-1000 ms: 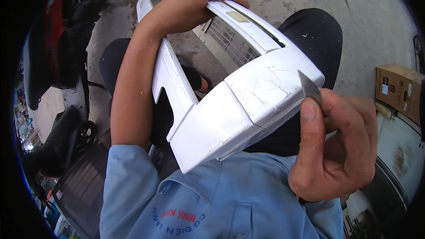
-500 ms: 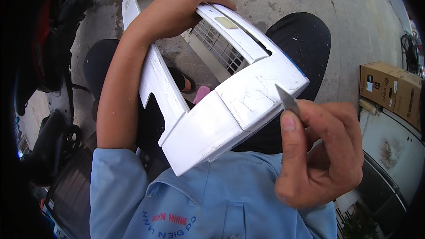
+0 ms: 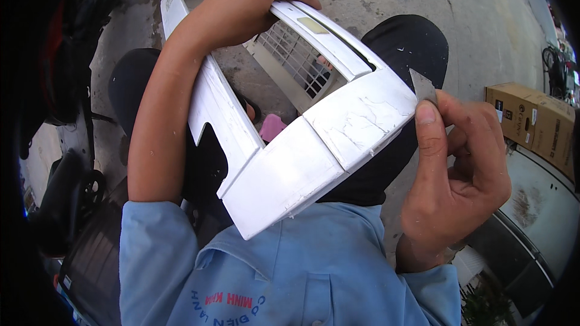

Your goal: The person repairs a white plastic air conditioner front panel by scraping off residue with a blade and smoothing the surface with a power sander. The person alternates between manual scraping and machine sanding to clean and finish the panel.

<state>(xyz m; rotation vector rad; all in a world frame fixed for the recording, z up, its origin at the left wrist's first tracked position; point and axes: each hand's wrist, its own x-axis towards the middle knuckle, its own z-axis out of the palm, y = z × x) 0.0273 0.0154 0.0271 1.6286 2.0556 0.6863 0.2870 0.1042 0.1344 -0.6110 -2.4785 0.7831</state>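
A long white plastic housing (image 3: 277, 188) lies slantwise over my lap, with cracks on its near right end, a pale yellow rectangle (image 3: 312, 26) on its upper strip and a mesh grille (image 3: 289, 55) inside its opening. My left hand (image 3: 254, 6) is wrapped over the housing's upper part, fingers bent round that strip, forearm along its left side. My right hand (image 3: 453, 169) pinches a small grey metal blade (image 3: 422, 86) between thumb and finger, held point-up beside the housing's right corner. Whether the blade touches the housing I cannot tell.
My dark-trousered knees (image 3: 408, 39) flank the housing. A pink object (image 3: 272, 127) is below its opening. A cardboard box (image 3: 531, 121) sits at right on a pale, stained metal surface (image 3: 525, 205). A dark motorbike (image 3: 66, 84) stands at left on the concrete ground (image 3: 459, 0).
In the last half second my right hand has risen and moved right, taking the blade from over the cracked face to beside the corner. My left hand keeps its grip.
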